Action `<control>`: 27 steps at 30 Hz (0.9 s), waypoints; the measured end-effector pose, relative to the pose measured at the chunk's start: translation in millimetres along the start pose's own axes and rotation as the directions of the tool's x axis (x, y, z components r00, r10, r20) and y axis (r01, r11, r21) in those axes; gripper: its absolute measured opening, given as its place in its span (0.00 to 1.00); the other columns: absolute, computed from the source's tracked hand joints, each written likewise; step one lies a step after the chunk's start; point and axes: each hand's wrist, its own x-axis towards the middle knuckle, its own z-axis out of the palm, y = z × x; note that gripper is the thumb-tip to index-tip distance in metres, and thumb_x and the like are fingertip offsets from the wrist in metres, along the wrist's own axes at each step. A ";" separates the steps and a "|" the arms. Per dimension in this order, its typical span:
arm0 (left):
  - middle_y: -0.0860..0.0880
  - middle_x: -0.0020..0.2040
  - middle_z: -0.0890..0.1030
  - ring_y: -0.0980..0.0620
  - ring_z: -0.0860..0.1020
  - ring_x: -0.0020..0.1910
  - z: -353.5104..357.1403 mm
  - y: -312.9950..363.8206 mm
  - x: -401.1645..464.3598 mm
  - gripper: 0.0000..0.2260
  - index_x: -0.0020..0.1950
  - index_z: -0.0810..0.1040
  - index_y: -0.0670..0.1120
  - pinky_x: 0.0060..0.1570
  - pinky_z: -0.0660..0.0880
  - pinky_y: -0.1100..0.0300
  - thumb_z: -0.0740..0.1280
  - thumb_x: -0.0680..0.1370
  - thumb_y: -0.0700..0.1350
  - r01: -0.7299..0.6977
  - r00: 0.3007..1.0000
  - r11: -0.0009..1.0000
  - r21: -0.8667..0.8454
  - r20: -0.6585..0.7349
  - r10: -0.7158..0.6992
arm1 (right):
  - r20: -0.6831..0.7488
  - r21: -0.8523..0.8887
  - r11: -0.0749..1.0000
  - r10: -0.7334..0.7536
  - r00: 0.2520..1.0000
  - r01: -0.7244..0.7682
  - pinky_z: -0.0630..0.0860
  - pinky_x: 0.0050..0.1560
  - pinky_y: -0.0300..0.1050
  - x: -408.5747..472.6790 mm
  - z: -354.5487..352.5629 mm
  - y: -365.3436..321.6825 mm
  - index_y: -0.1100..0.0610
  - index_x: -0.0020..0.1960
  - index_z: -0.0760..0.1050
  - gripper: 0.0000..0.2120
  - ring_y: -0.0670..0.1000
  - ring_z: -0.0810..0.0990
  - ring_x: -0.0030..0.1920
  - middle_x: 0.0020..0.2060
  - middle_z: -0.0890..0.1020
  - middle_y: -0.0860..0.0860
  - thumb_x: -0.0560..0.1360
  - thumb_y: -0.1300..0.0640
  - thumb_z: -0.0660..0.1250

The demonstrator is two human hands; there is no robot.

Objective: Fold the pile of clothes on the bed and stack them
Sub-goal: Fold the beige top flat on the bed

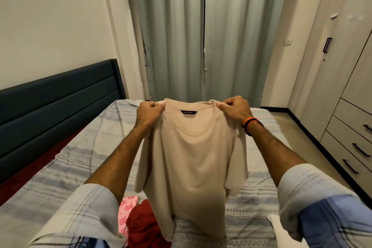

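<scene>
A beige T-shirt (191,163) hangs in the air over the bed (76,157), its neck opening and black label facing me. My left hand (148,113) pinches its left shoulder and my right hand (234,109) pinches its right shoulder, both held up at the same height. The short sleeves droop at either side and the hem falls toward the near edge of the bed. Under the hanging shirt lie a dark red garment (144,225) and a pink patterned garment (125,213), partly hidden by my left sleeve.
The bed has a grey striped cover and a dark blue headboard (58,102) along the left. Grey curtains (201,36) hang beyond the bed. A wardrobe with drawers (350,131) stands on the right, with a strip of floor between it and the bed. A white item (274,222) lies at the bed's near right.
</scene>
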 end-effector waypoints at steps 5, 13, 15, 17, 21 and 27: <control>0.42 0.29 0.78 0.48 0.73 0.31 42.8 5.3 -22.5 0.21 0.32 0.79 0.38 0.37 0.72 0.56 0.67 0.76 0.54 -0.046 0.999 0.994 0.099 0.008 0.045 | 0.018 0.004 0.997 -0.083 0.996 0.083 0.71 0.40 0.45 -15.7 44.5 -24.0 0.64 0.34 0.77 0.20 0.52 0.72 0.34 0.27 0.73 0.53 0.74 0.48 0.71; 0.47 0.48 0.86 0.49 0.83 0.52 67.8 11.8 -46.9 0.11 0.47 0.87 0.43 0.51 0.76 0.61 0.68 0.77 0.49 -0.172 0.985 0.975 0.139 0.015 0.172 | 0.021 0.063 0.984 -0.170 0.985 0.168 0.67 0.36 0.38 -26.0 71.1 -40.9 0.57 0.36 0.83 0.12 0.47 0.75 0.33 0.28 0.79 0.46 0.75 0.53 0.69; 0.44 0.47 0.86 0.48 0.83 0.49 69.3 11.9 -50.5 0.11 0.48 0.86 0.41 0.54 0.79 0.57 0.67 0.77 0.46 -0.172 0.985 0.979 0.106 0.016 0.172 | 0.044 0.083 0.980 -0.186 0.982 0.182 0.69 0.34 0.37 -27.4 71.9 -41.2 0.57 0.39 0.85 0.12 0.49 0.77 0.34 0.32 0.83 0.50 0.77 0.54 0.68; 0.44 0.37 0.85 0.47 0.84 0.39 70.0 8.2 -50.0 0.11 0.41 0.85 0.41 0.46 0.82 0.51 0.65 0.77 0.43 -0.162 0.986 0.985 0.055 0.052 0.159 | 0.080 0.109 0.974 -0.205 0.975 0.196 0.74 0.33 0.36 -28.6 71.7 -39.8 0.56 0.40 0.86 0.12 0.51 0.80 0.35 0.33 0.84 0.52 0.77 0.55 0.67; 0.47 0.37 0.84 0.50 0.84 0.37 68.6 1.5 -49.1 0.12 0.45 0.86 0.43 0.45 0.83 0.50 0.62 0.78 0.38 -0.120 0.986 0.992 -0.046 0.111 0.125 | 0.123 0.147 0.965 -0.238 0.963 0.219 0.74 0.31 0.33 -28.7 71.2 -35.5 0.55 0.40 0.86 0.12 0.54 0.82 0.37 0.33 0.84 0.53 0.77 0.56 0.66; 0.47 0.45 0.86 0.52 0.83 0.45 63.8 -1.9 -53.8 0.10 0.54 0.85 0.44 0.49 0.82 0.56 0.65 0.79 0.39 -0.164 0.966 0.983 -0.083 0.187 0.177 | 0.158 0.119 0.956 -0.286 0.945 0.269 0.80 0.39 0.46 -27.3 72.5 -34.6 0.52 0.40 0.86 0.10 0.50 0.82 0.36 0.31 0.84 0.48 0.72 0.52 0.66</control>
